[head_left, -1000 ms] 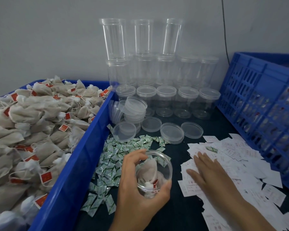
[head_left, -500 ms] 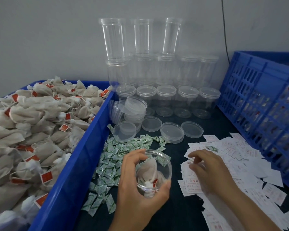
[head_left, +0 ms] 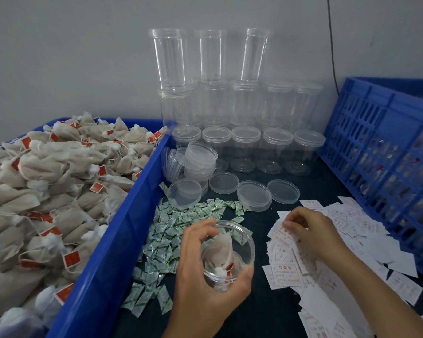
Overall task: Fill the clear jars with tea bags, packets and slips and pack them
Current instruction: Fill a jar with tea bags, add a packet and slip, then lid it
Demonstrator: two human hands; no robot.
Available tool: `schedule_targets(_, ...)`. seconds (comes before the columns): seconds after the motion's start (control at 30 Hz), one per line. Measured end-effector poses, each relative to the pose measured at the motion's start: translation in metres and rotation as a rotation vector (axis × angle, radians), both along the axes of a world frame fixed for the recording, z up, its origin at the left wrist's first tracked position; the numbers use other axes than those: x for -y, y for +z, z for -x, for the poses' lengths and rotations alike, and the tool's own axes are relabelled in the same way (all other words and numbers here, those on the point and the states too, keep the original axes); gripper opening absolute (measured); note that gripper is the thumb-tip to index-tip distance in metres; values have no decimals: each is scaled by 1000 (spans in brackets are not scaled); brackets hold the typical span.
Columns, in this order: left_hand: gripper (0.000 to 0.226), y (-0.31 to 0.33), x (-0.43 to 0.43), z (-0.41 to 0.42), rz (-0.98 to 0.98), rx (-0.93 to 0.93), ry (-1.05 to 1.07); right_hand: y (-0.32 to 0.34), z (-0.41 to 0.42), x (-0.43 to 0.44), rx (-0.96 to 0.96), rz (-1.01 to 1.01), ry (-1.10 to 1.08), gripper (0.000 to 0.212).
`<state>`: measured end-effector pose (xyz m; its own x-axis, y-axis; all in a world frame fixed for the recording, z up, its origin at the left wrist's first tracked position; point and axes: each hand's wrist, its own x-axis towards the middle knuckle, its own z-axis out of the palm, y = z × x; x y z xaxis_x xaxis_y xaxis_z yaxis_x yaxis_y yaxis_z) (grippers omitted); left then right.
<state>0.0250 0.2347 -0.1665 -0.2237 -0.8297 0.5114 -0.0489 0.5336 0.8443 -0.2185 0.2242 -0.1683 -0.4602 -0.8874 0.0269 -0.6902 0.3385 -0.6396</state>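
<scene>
Gripping jar (head_left: 246, 250) (tea bag (head_left: 220, 250) inside): left hand (head_left: 205, 289) | pinching slip (head_left: 280, 232): right hand (head_left: 313, 232)

A blue plastic bin (head_left: 112, 252) is set at the left of a dark table (head_left: 271, 313). A blue slotted crate (head_left: 381, 132) is placed at the right. Behind, a grey wall (head_left: 83, 57) is seen, with a thin black cable (head_left: 332, 45) run down it at the far right.

left grip (head_left: 202, 284) — fingers curled wide, thumb opposed | right grip (head_left: 311, 236) — fingertips pinched, palm down
</scene>
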Motion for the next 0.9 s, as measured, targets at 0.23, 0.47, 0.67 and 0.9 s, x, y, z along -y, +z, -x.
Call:
schedule_targets(0.23, 56, 0, -1, 0, 2, 5, 2, -2, 2, -1, 50, 103, -42, 16)
schedule_targets(0.47, 55, 0, 0, 0, 17, 14, 10, -4, 4, -1, -18, 107, -47, 13)
schedule_targets(0.67, 55, 0, 0, 0, 23, 11, 10, -3, 0, -6, 55, 92, 10, 16)
schedule_targets(0.9, 56, 0, -1, -1, 10, 10, 6, 2, -1, -7, -17, 99, -5, 23)
